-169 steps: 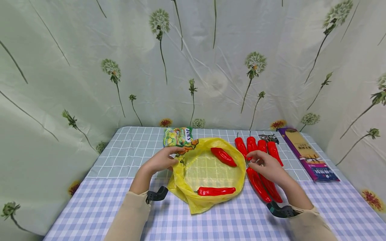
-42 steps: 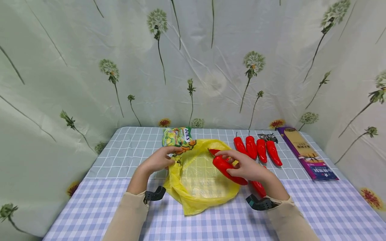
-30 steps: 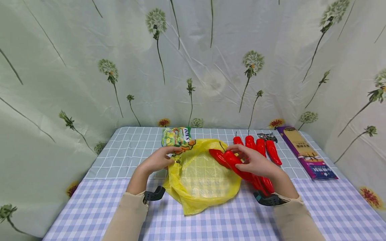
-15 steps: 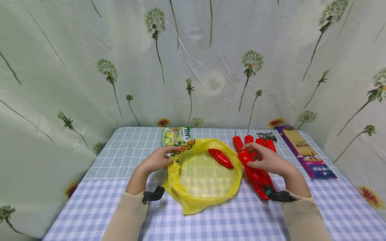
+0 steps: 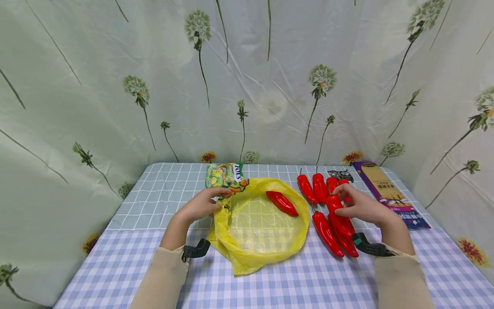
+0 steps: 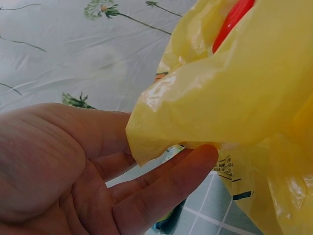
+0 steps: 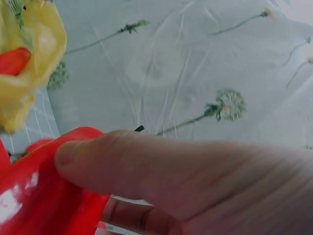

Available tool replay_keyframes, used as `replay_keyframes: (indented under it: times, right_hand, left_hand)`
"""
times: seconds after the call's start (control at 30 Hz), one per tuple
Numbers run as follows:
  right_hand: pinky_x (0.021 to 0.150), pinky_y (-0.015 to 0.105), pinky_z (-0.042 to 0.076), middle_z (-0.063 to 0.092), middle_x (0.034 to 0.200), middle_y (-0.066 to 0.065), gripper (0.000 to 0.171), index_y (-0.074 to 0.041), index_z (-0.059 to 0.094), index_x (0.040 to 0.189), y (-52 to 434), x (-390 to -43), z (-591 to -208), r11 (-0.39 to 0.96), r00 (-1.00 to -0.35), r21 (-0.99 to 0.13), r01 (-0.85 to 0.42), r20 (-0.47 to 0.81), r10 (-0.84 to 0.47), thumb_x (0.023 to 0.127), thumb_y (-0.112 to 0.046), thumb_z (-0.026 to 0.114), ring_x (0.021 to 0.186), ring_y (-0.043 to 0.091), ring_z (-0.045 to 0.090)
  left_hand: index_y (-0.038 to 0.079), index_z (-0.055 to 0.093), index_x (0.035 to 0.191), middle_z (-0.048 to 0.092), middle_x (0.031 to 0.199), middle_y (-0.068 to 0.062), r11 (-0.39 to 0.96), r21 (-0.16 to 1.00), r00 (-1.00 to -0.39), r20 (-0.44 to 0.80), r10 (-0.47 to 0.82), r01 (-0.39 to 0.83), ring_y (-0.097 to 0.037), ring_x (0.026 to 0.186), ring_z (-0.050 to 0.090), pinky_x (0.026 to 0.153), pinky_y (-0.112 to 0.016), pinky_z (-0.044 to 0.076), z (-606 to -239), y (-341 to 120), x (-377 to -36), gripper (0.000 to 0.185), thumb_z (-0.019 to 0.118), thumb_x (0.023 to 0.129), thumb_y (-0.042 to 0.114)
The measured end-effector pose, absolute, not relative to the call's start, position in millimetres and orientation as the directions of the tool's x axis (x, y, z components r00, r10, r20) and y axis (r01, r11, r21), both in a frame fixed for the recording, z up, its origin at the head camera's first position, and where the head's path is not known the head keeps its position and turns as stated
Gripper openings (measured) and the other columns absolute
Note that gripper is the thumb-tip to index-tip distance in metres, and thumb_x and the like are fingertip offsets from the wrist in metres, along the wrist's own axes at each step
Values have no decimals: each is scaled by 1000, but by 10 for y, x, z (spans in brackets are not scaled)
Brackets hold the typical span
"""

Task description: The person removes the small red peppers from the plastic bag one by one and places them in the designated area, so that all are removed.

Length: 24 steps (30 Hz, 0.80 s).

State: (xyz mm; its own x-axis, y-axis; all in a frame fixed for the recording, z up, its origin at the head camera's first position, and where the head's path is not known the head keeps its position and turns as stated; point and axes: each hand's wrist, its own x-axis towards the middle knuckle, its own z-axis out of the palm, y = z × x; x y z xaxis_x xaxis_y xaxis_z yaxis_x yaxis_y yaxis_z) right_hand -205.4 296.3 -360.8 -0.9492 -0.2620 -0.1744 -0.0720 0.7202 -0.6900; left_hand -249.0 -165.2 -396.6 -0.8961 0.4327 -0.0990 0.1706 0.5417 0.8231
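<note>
My left hand (image 5: 200,207) pinches the left rim of a yellow plastic bag (image 5: 266,259), whose round mouth is spread wide. In the left wrist view, the thumb goes behind the plastic and the fingertips lie under its edge. One red chili pepper (image 5: 282,204) lies inside the bag toward the back. Right of the bag, my right hand (image 5: 362,207) holds another red pepper (image 7: 44,191) near its stem end, the thumb pressed on its side. That pepper hangs over other peppers (image 5: 327,234) on the near cloth, partly covering one of them.
Several red peppers (image 5: 306,189) form a row behind the right hand. A green snack packet (image 5: 224,174) lies behind the bag's left side. At the far right is a long purple package (image 5: 390,195), with a crumpled black wrapper (image 5: 340,175) beside it. A patterned curtain (image 5: 247,86) hangs behind the table.
The pepper seen at the bag's front 5.6 seconds ago is gone from there. My right hand has carried a pepper from above the bag rightward over the pile. My left hand stays on the rim.
</note>
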Motion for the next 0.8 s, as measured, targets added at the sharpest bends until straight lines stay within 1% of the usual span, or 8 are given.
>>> replay_keyframes:
  times: [0.1, 0.4, 0.63, 0.8]
  right_hand:
    - [76, 39, 61, 55, 118, 23, 58, -3, 41, 131, 3052, -2062, -3643, 721, -949, -692, -38, -201, -243, 87, -18, 75, 102, 27, 57]
    - [77, 38, 61, 55, 117, 22, 57, -2, 41, 132, 3283, -2088, -3779, 706, -939, -706, 60, -279, -200, 89, -20, 73, 99, 23, 59]
    - [77, 38, 61, 56, 115, 19, 61, -2, 39, 134, 3393, -2074, -3841, 706, -940, -701, 104, -302, -161, 88, -23, 74, 94, 22, 60]
    - [76, 39, 61, 57, 114, 18, 59, -3, 41, 131, 3423, -2079, -3891, 697, -929, -703, 141, -337, -151, 87, -24, 75, 93, 22, 60]
  left_hand:
    - [15, 53, 146, 49, 150, -17, 534, 828, -896, -96, 434, 170, -19, 82, 62, 64, -39, 55, -3971, -1659, -2495, 60, 52, 89, -4]
    - [17, 52, 146, 48, 152, -15, 528, 832, -890, -99, 444, 171, -19, 80, 60, 63, -37, 52, -3986, -1674, -2506, 61, 50, 89, -6]
    - [16, 53, 146, 48, 151, -16, 530, 831, -894, -97, 436, 168, -19, 83, 62, 64, -39, 55, -3969, -1667, -2494, 60, 52, 89, -4]
    - [15, 53, 146, 48, 150, -16, 525, 834, -894, -94, 439, 170, -19, 83, 63, 64, -38, 55, -3972, -1671, -2492, 59, 52, 90, -4]
